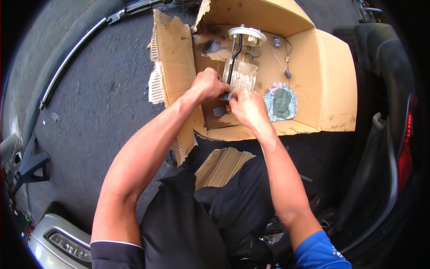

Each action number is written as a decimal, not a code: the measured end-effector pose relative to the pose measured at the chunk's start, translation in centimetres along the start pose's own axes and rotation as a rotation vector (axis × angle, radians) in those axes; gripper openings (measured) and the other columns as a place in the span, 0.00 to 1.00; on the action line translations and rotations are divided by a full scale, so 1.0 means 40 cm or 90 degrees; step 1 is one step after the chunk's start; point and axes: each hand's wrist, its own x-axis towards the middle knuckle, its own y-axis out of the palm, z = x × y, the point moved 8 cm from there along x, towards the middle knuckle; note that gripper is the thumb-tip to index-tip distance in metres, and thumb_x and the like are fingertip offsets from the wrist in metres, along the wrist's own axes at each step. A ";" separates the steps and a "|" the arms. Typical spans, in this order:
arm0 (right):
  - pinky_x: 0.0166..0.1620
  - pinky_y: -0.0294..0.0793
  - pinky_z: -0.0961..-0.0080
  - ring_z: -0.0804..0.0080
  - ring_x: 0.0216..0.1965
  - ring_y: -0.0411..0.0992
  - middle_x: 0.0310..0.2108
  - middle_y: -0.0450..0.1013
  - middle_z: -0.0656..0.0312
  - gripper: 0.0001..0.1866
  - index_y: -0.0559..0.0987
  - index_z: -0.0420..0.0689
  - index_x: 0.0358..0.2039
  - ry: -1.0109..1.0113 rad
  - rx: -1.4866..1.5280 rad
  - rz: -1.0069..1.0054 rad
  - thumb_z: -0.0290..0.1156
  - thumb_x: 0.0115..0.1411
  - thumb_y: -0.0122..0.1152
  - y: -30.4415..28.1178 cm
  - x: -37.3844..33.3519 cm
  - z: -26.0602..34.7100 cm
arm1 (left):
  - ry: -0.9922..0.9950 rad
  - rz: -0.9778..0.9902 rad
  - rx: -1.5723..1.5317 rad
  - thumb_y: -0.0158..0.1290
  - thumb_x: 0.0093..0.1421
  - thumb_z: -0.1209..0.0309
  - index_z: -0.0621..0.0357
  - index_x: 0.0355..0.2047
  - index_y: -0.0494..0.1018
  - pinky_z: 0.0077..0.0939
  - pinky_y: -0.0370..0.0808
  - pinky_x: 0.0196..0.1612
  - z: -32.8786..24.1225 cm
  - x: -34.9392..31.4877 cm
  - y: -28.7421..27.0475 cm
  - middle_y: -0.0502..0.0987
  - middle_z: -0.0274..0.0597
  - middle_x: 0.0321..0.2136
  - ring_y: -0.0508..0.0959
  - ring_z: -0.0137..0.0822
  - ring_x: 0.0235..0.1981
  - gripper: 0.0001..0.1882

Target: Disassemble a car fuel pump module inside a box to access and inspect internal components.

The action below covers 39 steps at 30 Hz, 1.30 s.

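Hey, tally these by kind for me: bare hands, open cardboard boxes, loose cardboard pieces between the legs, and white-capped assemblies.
Bare hands, one left hand and one right hand: 2
Open cardboard box: 1
Loose cardboard piece: 1
White-capped assembly: 1
Total: 5

Floor (98,98) dark grey, rough, smudged, small pale scrap (55,116) at 9 o'clock. Curved metal strip (115,17) lying from 9 to 11 o'clock. Black bracket (36,167) near 9 o'clock rim. Silver bodywork piece (53,224) with clear lamp at 8 o'clock. Dark bodywork (389,67) at 2 to 4 o'clock, red lamp (405,166) at 3. Light soft, floor darker toward 4 o'clock.
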 end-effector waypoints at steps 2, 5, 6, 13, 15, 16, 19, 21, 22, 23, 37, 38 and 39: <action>0.44 0.83 0.45 0.37 0.36 0.84 0.29 0.82 0.38 0.12 0.87 0.38 0.33 0.012 -0.007 -0.021 0.33 0.64 0.62 0.005 -0.012 -0.001 | -0.008 0.015 -0.036 0.74 0.53 0.57 0.66 0.37 0.89 0.35 0.84 0.46 0.017 0.000 0.004 0.89 0.51 0.33 0.89 0.41 0.37 0.22; 0.42 0.83 0.45 0.38 0.35 0.84 0.28 0.82 0.40 0.12 0.87 0.38 0.35 0.026 0.021 -0.056 0.34 0.67 0.62 0.027 -0.044 0.005 | 0.001 0.015 -0.104 0.73 0.56 0.58 0.66 0.36 0.89 0.33 0.83 0.44 0.043 0.000 0.013 0.89 0.47 0.31 0.88 0.36 0.34 0.20; 0.42 0.83 0.45 0.38 0.35 0.84 0.28 0.82 0.40 0.12 0.87 0.38 0.35 0.026 0.020 -0.055 0.34 0.67 0.62 0.042 -0.059 0.006 | 0.014 0.013 -0.119 0.73 0.59 0.60 0.68 0.35 0.87 0.30 0.83 0.39 0.037 -0.001 0.014 0.87 0.45 0.30 0.86 0.34 0.31 0.19; 0.39 0.83 0.46 0.38 0.32 0.83 0.28 0.82 0.42 0.10 0.85 0.41 0.37 0.046 0.070 -0.208 0.32 0.70 0.61 0.042 -0.118 0.009 | 0.026 0.018 -0.149 0.74 0.62 0.60 0.68 0.33 0.84 0.27 0.82 0.33 0.025 0.010 0.024 0.85 0.42 0.28 0.82 0.30 0.28 0.19; 0.42 0.83 0.46 0.38 0.35 0.83 0.30 0.82 0.40 0.11 0.86 0.40 0.38 0.048 0.066 -0.140 0.33 0.69 0.60 0.034 -0.092 0.002 | 0.020 0.020 -0.159 0.74 0.62 0.60 0.68 0.33 0.84 0.27 0.81 0.33 0.026 0.003 0.033 0.85 0.42 0.28 0.82 0.30 0.28 0.20; 0.42 0.83 0.46 0.38 0.35 0.83 0.30 0.82 0.40 0.11 0.86 0.40 0.38 0.049 0.065 -0.140 0.33 0.69 0.60 0.016 -0.078 -0.004 | 0.014 0.021 -0.169 0.74 0.62 0.60 0.68 0.33 0.84 0.27 0.81 0.33 0.029 0.000 0.038 0.85 0.42 0.28 0.82 0.29 0.28 0.20; 0.52 0.80 0.49 0.40 0.43 0.83 0.36 0.83 0.38 0.15 0.89 0.41 0.42 0.038 0.033 0.063 0.35 0.66 0.59 0.004 -0.007 -0.018 | 0.016 -0.025 -0.122 0.75 0.61 0.59 0.67 0.32 0.83 0.27 0.80 0.33 0.036 -0.004 0.039 0.85 0.41 0.29 0.81 0.28 0.28 0.20; 0.52 0.81 0.50 0.42 0.43 0.84 0.36 0.83 0.38 0.15 0.89 0.41 0.42 0.033 0.013 0.109 0.35 0.65 0.60 -0.018 0.036 -0.042 | 0.010 -0.028 -0.130 0.75 0.61 0.60 0.67 0.32 0.83 0.28 0.80 0.33 0.023 -0.008 0.051 0.85 0.41 0.29 0.81 0.28 0.28 0.20; 0.53 0.81 0.52 0.43 0.43 0.84 0.37 0.83 0.37 0.16 0.89 0.41 0.43 0.021 -0.003 0.157 0.35 0.64 0.60 -0.013 0.051 -0.043 | -0.001 -0.037 -0.137 0.74 0.62 0.60 0.67 0.32 0.83 0.28 0.80 0.33 0.027 -0.009 0.052 0.85 0.41 0.29 0.81 0.28 0.28 0.20; 0.52 0.81 0.54 0.45 0.43 0.85 0.37 0.84 0.38 0.17 0.90 0.40 0.45 0.013 -0.019 0.170 0.35 0.63 0.60 -0.016 0.062 -0.043 | 0.000 -0.035 -0.137 0.74 0.62 0.60 0.67 0.32 0.83 0.28 0.80 0.33 0.026 -0.010 0.058 0.85 0.41 0.29 0.81 0.28 0.28 0.20; 0.55 0.79 0.58 0.45 0.48 0.84 0.42 0.85 0.43 0.17 0.88 0.40 0.49 0.033 0.139 0.088 0.35 0.69 0.60 -0.031 -0.034 -0.058 | 0.117 -0.147 -0.135 0.64 0.71 0.53 0.63 0.70 0.68 0.45 0.89 0.44 -0.030 0.049 0.002 0.82 0.58 0.51 0.85 0.46 0.50 0.37; 0.55 0.79 0.58 0.45 0.48 0.84 0.42 0.85 0.43 0.16 0.88 0.40 0.49 0.034 0.134 0.089 0.35 0.69 0.60 -0.029 -0.035 -0.043 | 0.114 -0.151 -0.134 0.64 0.71 0.53 0.63 0.70 0.68 0.45 0.89 0.44 -0.031 0.066 -0.008 0.82 0.58 0.51 0.85 0.46 0.50 0.37; 0.55 0.80 0.58 0.44 0.47 0.84 0.42 0.85 0.43 0.16 0.88 0.40 0.49 0.042 0.125 0.088 0.35 0.69 0.60 -0.031 -0.038 -0.049 | 0.103 -0.126 -0.123 0.65 0.70 0.54 0.60 0.72 0.67 0.45 0.83 0.54 -0.051 0.080 -0.002 0.80 0.60 0.57 0.82 0.49 0.57 0.38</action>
